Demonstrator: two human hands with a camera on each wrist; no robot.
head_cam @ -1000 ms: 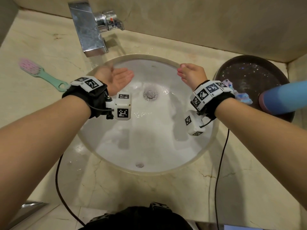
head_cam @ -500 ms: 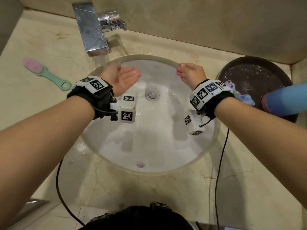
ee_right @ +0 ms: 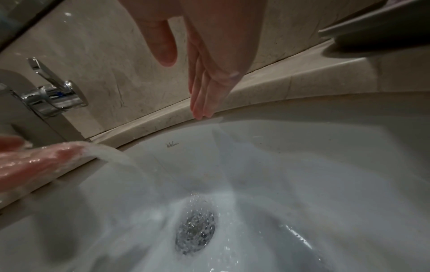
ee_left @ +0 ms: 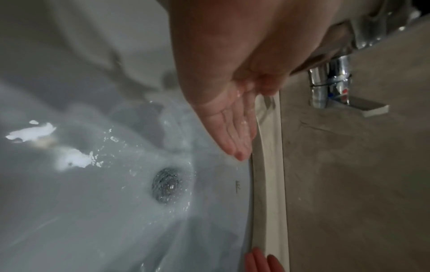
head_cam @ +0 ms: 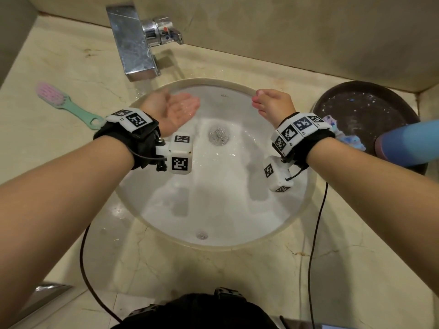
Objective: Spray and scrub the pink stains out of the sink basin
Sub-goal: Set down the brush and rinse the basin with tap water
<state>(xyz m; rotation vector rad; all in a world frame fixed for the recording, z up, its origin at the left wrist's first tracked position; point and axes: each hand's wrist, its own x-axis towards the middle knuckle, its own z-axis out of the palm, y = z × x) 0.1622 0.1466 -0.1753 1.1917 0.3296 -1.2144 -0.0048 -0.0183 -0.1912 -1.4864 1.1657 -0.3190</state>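
Observation:
The white round sink basin (head_cam: 213, 210) is wet, and water runs toward the metal drain (head_cam: 219, 134) (ee_left: 165, 185) (ee_right: 195, 232). I see no pink stains in it. My left hand (head_cam: 177, 108) (ee_left: 229, 128) is palm up with straight fingers under the stream from the chrome faucet (head_cam: 135, 41), and water spills off it (ee_right: 46, 160) into the basin. My right hand (head_cam: 270, 102) (ee_right: 207, 95) hovers over the basin's far right rim, fingers straight and together, holding nothing.
A brush (head_cam: 69, 104) with pink bristles and a green handle lies on the marble counter (head_cam: 59, 67) to the left. At the right stands a dark round tray (head_cam: 365, 108) with a bluish cloth (head_cam: 349, 138), and a blue cylinder (head_cam: 408, 143) juts in. Black cables hang over the front counter.
My left hand has slid a little to the right, staying under the running water. My right hand has barely moved.

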